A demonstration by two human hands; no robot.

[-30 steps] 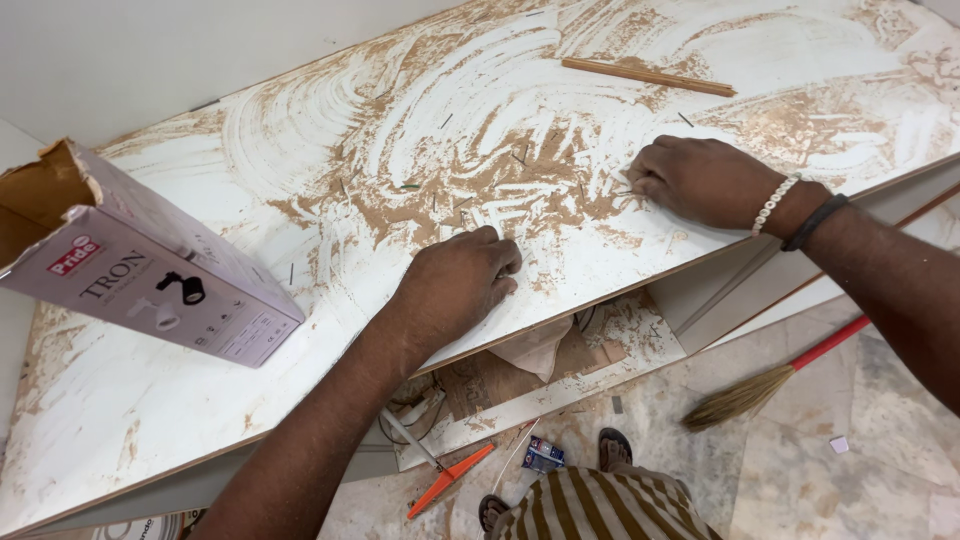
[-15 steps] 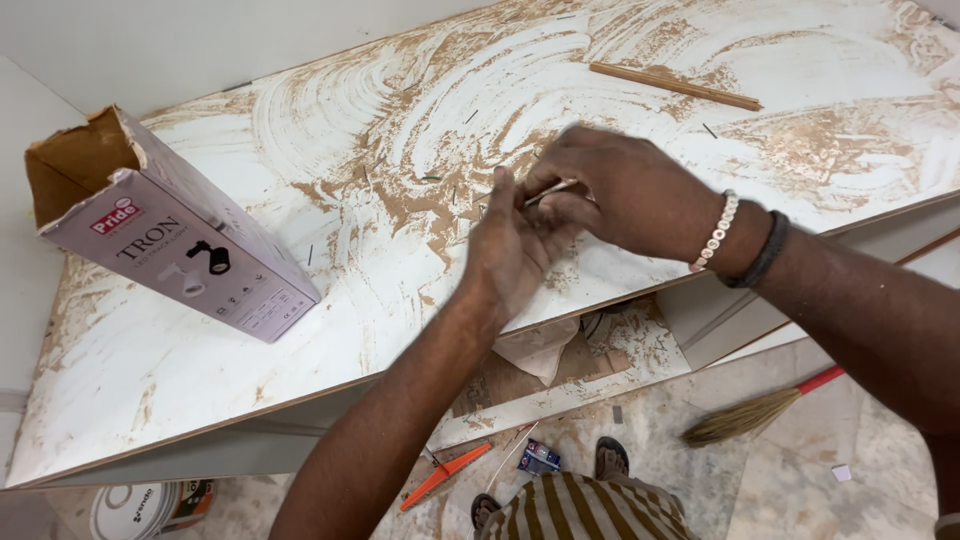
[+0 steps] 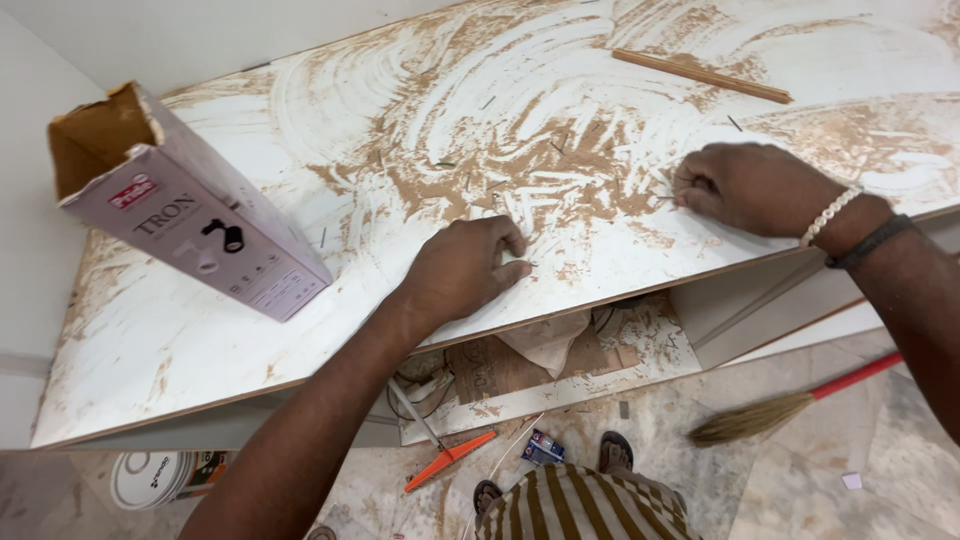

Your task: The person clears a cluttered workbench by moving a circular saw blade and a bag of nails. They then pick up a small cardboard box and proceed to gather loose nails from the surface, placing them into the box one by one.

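nail (image 3: 664, 197), thin and dark, sits at the right fingertips on the dusty white board (image 3: 200, 330), near its front edge and right of centre. change since half a second back: the two hands were bunched together over one spot, right fingers pinching something at the left palm; now they have split apart again, much as they lay a second ago. right hand (image 3: 755, 188) is curled, fingertips pinched close on or at the nail, though whether it is truly gripped or just touched i cannot tell. left hand (image 3: 462, 270) lies knuckles up, fingers bent under and pressing a small pale bit against the board; what it is, too small to say. reading: a piece looks to have passed between the hands, and each now works its own spot. nail's long axis lies roughly flat along the board, running left to right, free end toward the left hand. wood strip (image 3: 702, 75) lies far back, box (image 3: 190, 205) stands tilted at left, broom (image 3: 790, 405) on the floor.
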